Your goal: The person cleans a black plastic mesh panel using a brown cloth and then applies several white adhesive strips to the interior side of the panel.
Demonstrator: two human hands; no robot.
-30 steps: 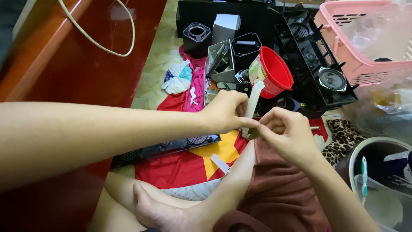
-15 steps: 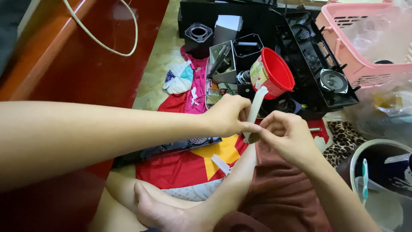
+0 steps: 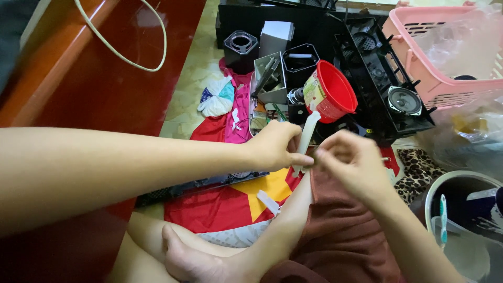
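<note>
a pale strip, long and narrow, stands nearly upright between the two hands, above the person's lap and just in front of a red cup. the left hand is curled closed and pinches the strip near its lower end between thumb and fingertips. the right hand is also closed, its fingers bunched at the same low spot just beside the left; whether it grips the strip itself or something small on it cannot be told. the strip's top reaches up to the cup, which lies tilted on its side with its mouth turned up and right. behind the cup sit a grey open box, a white box and a black frame with a round speaker set in it. a pink basket stands at the far right, and a round tub lies near the right elbow. under the arms a red cloth with a yellow star is spread on the floor, a black slat lying across it. a dark red board with a loop of pale cord fills the left.
</note>
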